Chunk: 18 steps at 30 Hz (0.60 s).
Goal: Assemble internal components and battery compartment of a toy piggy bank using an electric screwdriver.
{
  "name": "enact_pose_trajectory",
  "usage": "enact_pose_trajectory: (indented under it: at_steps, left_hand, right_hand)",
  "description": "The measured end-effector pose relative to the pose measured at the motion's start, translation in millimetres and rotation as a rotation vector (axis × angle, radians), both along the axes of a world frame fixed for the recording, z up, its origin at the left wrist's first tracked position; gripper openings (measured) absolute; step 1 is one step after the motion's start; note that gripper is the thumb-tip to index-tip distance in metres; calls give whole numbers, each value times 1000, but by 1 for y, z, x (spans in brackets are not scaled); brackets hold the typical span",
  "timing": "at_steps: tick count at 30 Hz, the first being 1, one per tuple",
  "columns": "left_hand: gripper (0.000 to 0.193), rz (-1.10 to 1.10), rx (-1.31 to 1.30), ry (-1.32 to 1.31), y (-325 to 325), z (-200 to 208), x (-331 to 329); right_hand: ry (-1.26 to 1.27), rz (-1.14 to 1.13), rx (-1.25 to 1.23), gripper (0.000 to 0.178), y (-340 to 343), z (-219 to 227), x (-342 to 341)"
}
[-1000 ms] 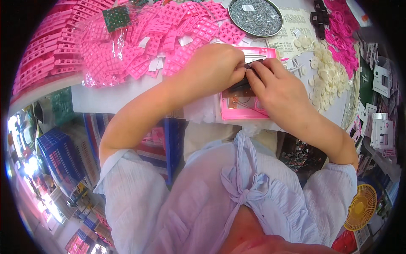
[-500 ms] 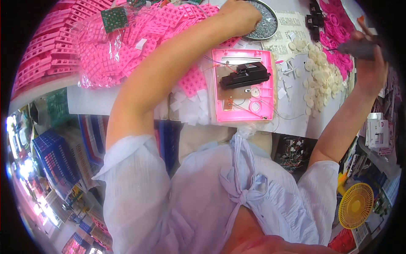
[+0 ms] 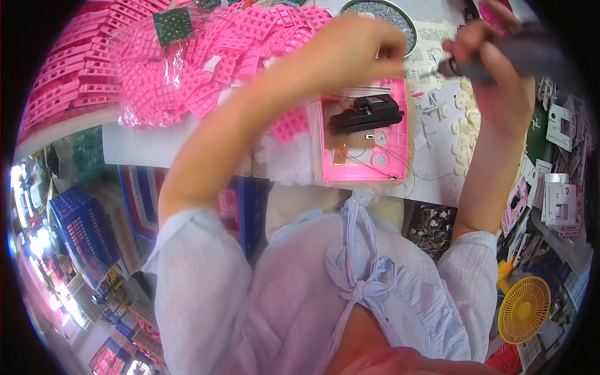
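Observation:
My left hand (image 3: 362,49) is curled closed in front of a round tin (image 3: 414,39) of small grey metal pieces that look like screws. Whatever its fingertips pinch is too small and blurred to name. A dark, electric-screwdriver-like tool (image 3: 531,55) lies in the grip of my right hand (image 3: 500,75), its tip toward the left. Between and below both hands, a pink plastic housing (image 3: 400,140) rests on the table. Inside it are a black plastic block (image 3: 369,116), a brown board (image 3: 350,139) and thin wires.
Heaped pink plastic pieces (image 3: 206,69) cover the table's left side. A green circuit board (image 3: 174,27) lies on them. Right of the housing are white cross-shaped pieces (image 3: 432,107) and cream discs (image 3: 461,147). Blue crates (image 3: 81,228) stand lower left, a yellow fan (image 3: 525,309) lower right.
My left hand has come out of the tin, toward me and the housing. The right hand has swung left with the dark tool, over the cream discs.

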<state>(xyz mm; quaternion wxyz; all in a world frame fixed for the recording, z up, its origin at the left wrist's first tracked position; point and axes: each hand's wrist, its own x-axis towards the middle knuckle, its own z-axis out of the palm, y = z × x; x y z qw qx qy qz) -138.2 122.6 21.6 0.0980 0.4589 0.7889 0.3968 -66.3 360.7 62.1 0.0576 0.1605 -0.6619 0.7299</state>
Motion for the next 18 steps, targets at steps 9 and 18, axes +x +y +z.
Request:
enact_pose_trajectory:
  at_steps: [9,18]
  left_hand:
    - [18,221,247,385,-39,-24,104]
    - [20,262,281,383,-43,-29,107]
  right_hand:
    - [266,308,-236,33,-68,14,55]
    - [251,276,-201,32,-85,7,58]
